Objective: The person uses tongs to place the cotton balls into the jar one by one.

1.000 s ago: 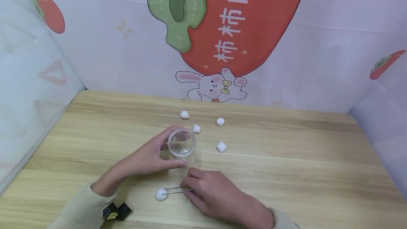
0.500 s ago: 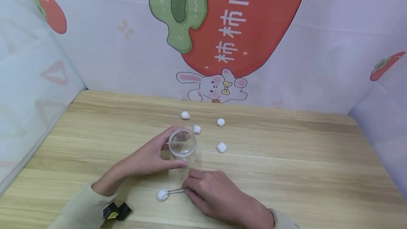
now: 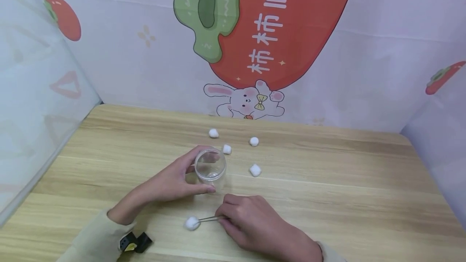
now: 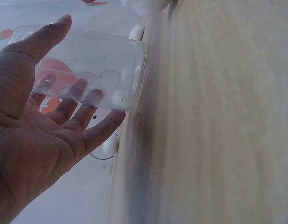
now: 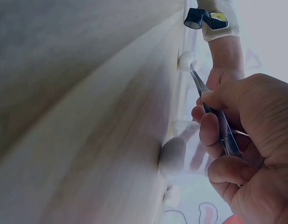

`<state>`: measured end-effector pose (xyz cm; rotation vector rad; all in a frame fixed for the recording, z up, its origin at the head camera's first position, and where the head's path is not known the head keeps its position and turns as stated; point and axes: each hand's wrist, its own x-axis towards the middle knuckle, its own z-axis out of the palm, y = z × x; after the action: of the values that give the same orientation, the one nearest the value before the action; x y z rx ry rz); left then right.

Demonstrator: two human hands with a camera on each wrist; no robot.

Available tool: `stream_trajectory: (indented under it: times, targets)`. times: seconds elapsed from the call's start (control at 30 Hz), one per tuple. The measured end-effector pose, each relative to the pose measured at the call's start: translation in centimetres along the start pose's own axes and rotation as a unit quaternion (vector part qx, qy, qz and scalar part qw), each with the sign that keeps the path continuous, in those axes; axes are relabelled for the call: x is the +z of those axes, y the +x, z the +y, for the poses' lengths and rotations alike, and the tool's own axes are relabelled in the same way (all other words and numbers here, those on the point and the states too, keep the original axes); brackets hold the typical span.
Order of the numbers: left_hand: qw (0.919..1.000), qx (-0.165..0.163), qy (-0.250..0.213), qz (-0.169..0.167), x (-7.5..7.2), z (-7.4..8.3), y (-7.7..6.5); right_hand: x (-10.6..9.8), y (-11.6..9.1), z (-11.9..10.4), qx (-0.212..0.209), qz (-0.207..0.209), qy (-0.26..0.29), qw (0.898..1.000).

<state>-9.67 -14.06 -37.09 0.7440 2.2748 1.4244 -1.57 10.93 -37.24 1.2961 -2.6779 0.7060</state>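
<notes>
In the head view my left hand [image 3: 171, 179] holds a clear, open-topped jar [image 3: 211, 173] upright on the table, thumb on the near side and fingers round the far side. The left wrist view shows the same jar [image 4: 92, 65] between thumb and fingers, with no cotton ball visible inside. My right hand [image 3: 251, 221] pinches metal tweezers [image 3: 208, 218]. Their tips are drawn together on a white cotton ball [image 3: 192, 223], in front of the jar. From the right wrist the tweezers [image 5: 218, 119] run from the curled fingers to the cotton ball [image 5: 186, 61], low at the tabletop.
Several more cotton balls lie beyond and right of the jar, the nearest being a squarish one [image 3: 255, 170]. A black camera [image 3: 134, 242] is strapped at the left sleeve. Printed cloth [image 3: 364, 72] walls the wooden table [image 3: 346, 197] at back and sides.
The tweezers' prongs have come closer together on the cotton ball. Right hand, tweezers and ball have shifted slightly right. The left hand keeps its hold on the jar; the view has moved a little.
</notes>
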Motion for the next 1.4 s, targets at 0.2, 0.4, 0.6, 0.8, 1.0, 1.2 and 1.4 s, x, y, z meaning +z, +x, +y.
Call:
stream_trajectory:
  times: [0.2,0.4,0.6,0.8,1.0,1.2,1.4]
  targets:
    - [1.0,0.003,-0.004,-0.002,0.1,0.0,0.1,-0.6,-0.7,0.3,0.023,0.007,0.015,1.0]
    - [1.0,0.004,-0.006,-0.004,0.1,0.1,0.2,-1.5,-1.2,0.5,0.034,0.018,0.037,0.999]
    - [1.0,0.003,-0.002,-0.005,0.2,0.0,0.3,-2.3,-1.9,1.1,0.028,0.049,0.043,0.997]
    - [0.9999,0.004,-0.005,-0.01,0.4,0.1,0.5,-2.7,-3.5,2.0,0.025,0.079,0.051,0.995]
    - [1.0,-0.002,0.002,-0.005,0.3,0.2,0.4,-3.4,-4.7,2.9,0.044,0.097,0.064,0.992]
    - [1.0,-0.007,0.0,-0.001,0.2,0.0,0.2,-4.5,-5.6,3.9,0.06,0.116,0.061,0.99]
    - [1.0,-0.007,0.004,0.004,0.2,-0.1,0.0,-5.5,-6.3,5.0,0.068,0.148,0.055,0.985]
